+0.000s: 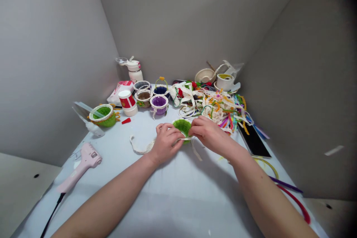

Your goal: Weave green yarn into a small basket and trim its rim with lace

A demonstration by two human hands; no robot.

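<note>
The green cup (180, 125) is steadied on the surface (173, 200) between two hands. By the left hand (166, 142), a white lace strip (140, 152) is grasped at the cup's near edge; by the right hand (206, 131), the cup's right rim is pinched, though whether lace is also caught in that grip cannot be told. The rim appears only partly trimmed: lace is laid along its near side, while a long length is left loose to the cup's left and a short tail (196, 152) is hung nearer and to its right. How much is fixed cannot be judged well, since most of the rim is hidden by fingers. Beyond the cup to its left, a purple cup (159, 109) is already edged in white (as are its neighbours). A pink glue gun (79, 167) is laid well to the green cup's left.
</note>
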